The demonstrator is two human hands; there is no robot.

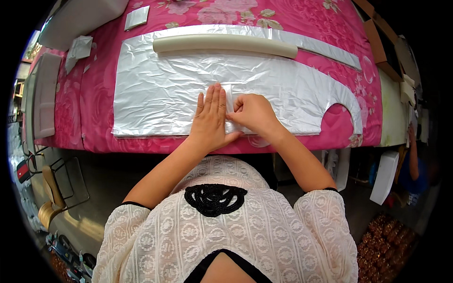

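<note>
Shiny, silvery-white thin plastic sheets lie in a flat, wrinkled stack, with a curved cut-out at the right end. On top of them, near the front, is a small folded strip of the same plastic, partly hidden by my hands. My left hand presses flat on it, fingers together and stretched out, thumb pointing right. Just beside it, my right hand has curled fingers, thumb and forefinger pinching the strip's right edge. A long cream tube rests across the far part of the sheets.
A pink flowered cloth covers the table. Small folded plastic packets sit at the far left, near white containers. A cardboard box stands at the right edge. A wooden chair is on the floor at left; another person's arm shows at far right.
</note>
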